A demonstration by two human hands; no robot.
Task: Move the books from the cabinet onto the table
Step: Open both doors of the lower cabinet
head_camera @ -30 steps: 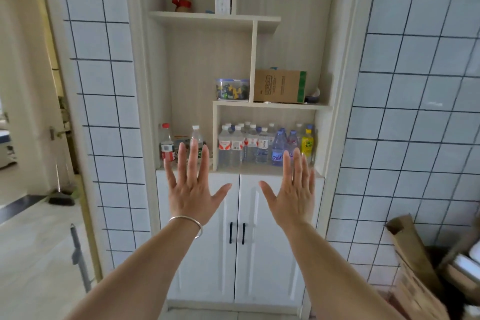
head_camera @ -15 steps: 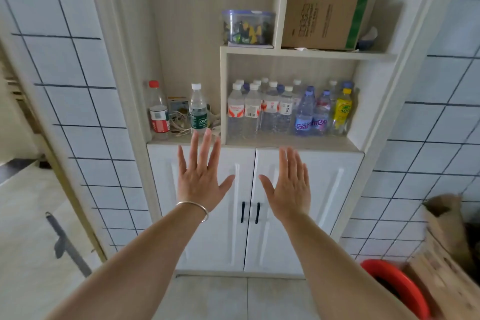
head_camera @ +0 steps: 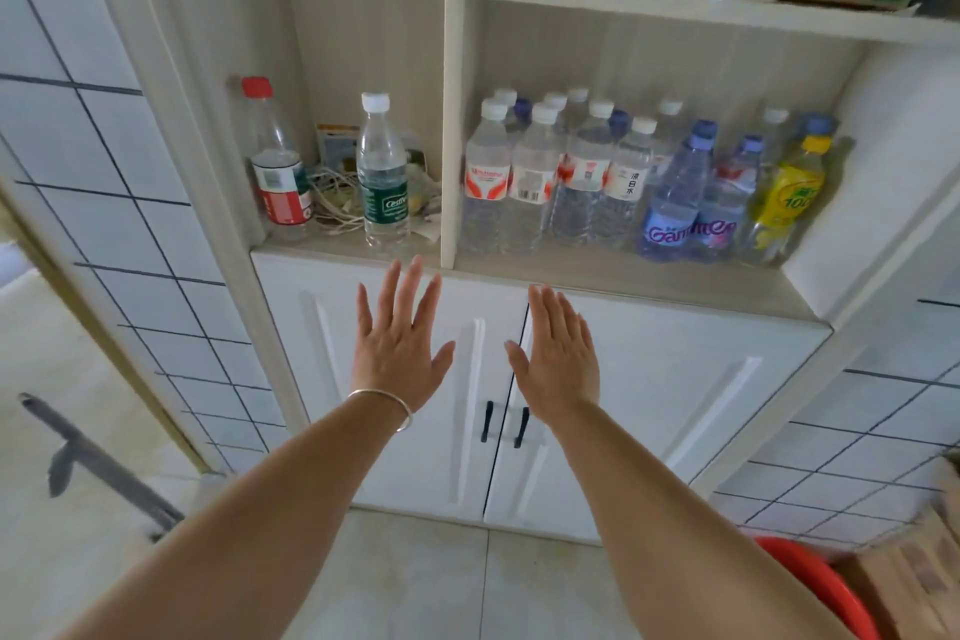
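Head view shows the left hand and right hand raised with fingers straight, holding nothing, before the closed white cabinet doors. No books show; bottles fill the shelf above.

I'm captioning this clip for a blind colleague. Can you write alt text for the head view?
Two open hands, left hand and right hand, reach toward the closed white cabinet doors without touching the black handles. Water bottles fill the open shelf above.

your two hands up in front of the cabinet doors, bottles on the shelf at 12 o'clock, bucket at 4 o'clock
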